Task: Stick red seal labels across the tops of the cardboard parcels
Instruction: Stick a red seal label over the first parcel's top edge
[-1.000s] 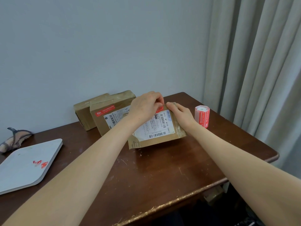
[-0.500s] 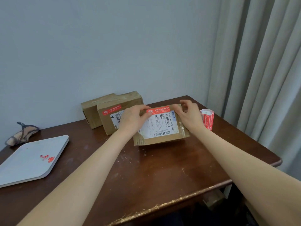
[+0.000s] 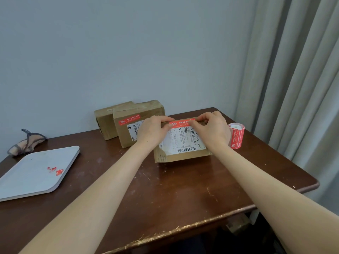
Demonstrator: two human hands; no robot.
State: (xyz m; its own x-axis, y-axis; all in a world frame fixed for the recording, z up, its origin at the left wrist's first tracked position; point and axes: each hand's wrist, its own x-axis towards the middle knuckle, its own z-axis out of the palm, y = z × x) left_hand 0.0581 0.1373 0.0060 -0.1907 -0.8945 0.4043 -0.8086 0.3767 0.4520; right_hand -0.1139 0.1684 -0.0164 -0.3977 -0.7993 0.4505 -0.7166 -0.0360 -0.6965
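A flat cardboard parcel (image 3: 183,157) with a white shipping label lies mid-table. A red seal label (image 3: 180,123) runs along the far edge of its top. My left hand (image 3: 154,131) pinches the label's left end and my right hand (image 3: 212,130) holds its right end, with the fingertips of both down on the parcel. Behind to the left stands a second parcel (image 3: 141,110) that bears its own red label (image 3: 129,120). A third parcel (image 3: 103,119) is partly hidden behind it. The roll of red labels (image 3: 236,135) stands upright just right of my right hand.
A white tray (image 3: 27,180) with small red paper scraps (image 3: 56,171) lies at the left of the brown table (image 3: 183,189). A cloth item (image 3: 25,142) rests by the wall at far left. Curtains (image 3: 293,88) hang to the right.
The red label, first hidden under my hands, now shows flat along the parcel's far edge. My hands spread to its ends, then my right hand slid inward over its right end.
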